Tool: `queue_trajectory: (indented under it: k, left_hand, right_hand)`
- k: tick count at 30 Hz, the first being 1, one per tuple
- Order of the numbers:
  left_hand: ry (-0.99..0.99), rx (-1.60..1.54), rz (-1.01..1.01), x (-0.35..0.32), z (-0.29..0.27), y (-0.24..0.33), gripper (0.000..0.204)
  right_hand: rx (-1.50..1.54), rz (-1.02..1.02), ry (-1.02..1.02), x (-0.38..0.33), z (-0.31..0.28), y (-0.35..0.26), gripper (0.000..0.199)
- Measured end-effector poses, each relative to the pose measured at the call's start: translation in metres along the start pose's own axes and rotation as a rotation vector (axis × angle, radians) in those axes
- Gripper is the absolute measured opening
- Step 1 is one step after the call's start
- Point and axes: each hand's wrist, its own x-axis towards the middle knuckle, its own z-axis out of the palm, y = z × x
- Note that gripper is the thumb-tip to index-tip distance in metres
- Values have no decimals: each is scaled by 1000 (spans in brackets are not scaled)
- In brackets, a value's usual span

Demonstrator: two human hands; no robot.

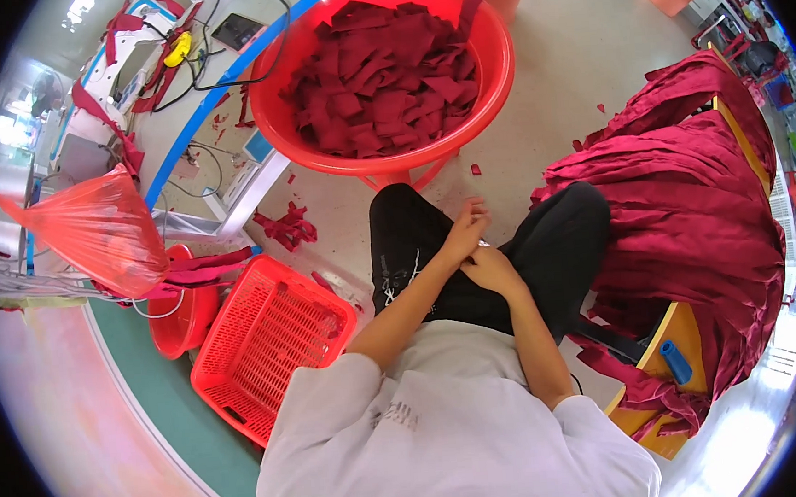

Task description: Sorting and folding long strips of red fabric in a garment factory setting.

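Both hands are together over my lap, above my crossed legs in black trousers (407, 248). My left hand (470, 225) is in front, its fingers apart and loosely bent, with nothing visible in them. Just behind it, my right hand (492, 268) is closed beside my left wrist, its fingertips partly hidden. A small shiny thing (483, 242) shows between the two hands, too small to name. Beyond my knees stands a large red basin (497, 84) heaped with dark red fabric pieces (386, 83).
Long dark red fabric strips (680, 192) hang over a yellow wooden frame (669, 359) on my right. To my left are a red plastic basket (242, 398), a red bucket (177, 319), a red plastic bag (106, 232) and a blue-edged worktable (192, 138). Fabric scraps (290, 226) lie on the floor.
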Motion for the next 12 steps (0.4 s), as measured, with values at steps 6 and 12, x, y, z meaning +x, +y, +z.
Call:
queue_trajectory:
  k: [6, 12]
  left_hand:
    - [-423, -349, 180, -113, -11, 184, 36]
    - [-1011, -687, 563, -151, -15, 225, 46]
  right_hand:
    - [1260, -1156, -823, -57, -120, -160, 21]
    - [969, -1751, -1400, -77, -140, -220, 35]
